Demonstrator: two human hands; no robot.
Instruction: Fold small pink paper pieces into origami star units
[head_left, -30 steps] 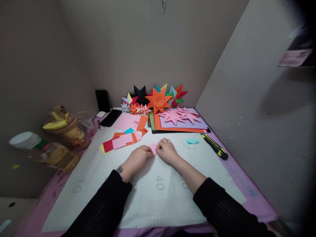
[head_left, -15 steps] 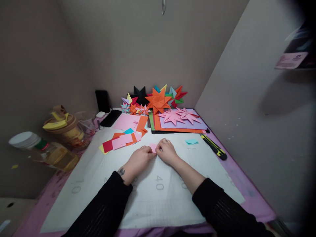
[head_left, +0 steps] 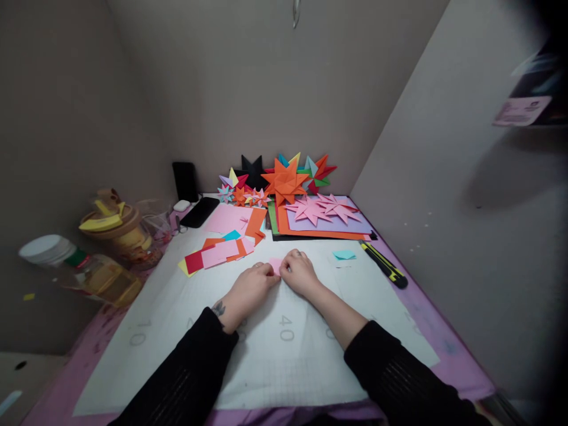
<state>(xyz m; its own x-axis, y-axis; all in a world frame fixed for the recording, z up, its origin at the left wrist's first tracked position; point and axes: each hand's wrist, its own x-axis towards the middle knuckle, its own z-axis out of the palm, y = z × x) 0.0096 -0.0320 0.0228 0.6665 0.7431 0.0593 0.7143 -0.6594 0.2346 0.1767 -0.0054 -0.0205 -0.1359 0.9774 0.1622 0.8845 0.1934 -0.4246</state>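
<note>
A small piece of pink paper (head_left: 275,264) lies on the white sheet between my hands, partly hidden by my fingers. My left hand (head_left: 254,284) is closed on its lower left side, thumb and fingertips together at the near edge. At the paper's right side, my right hand (head_left: 300,272) has its fingers curled and pinched on it. The fingertips of both hands almost meet. To the right of my right hand lies a small folded turquoise paper (head_left: 344,255).
Coloured paper strips (head_left: 219,254) lie to the left. Behind are pink paper stars (head_left: 310,210) on stacked sheets and a large orange star (head_left: 285,180). A black-and-yellow utility knife (head_left: 385,265) rests at right. A bottle (head_left: 106,278), a lidded cup (head_left: 128,236) and phones (head_left: 200,212) stand left.
My left fingertips have shifted slightly right along the near edge of the pink paper, closer to my right hand. The right hand has hardly moved.
</note>
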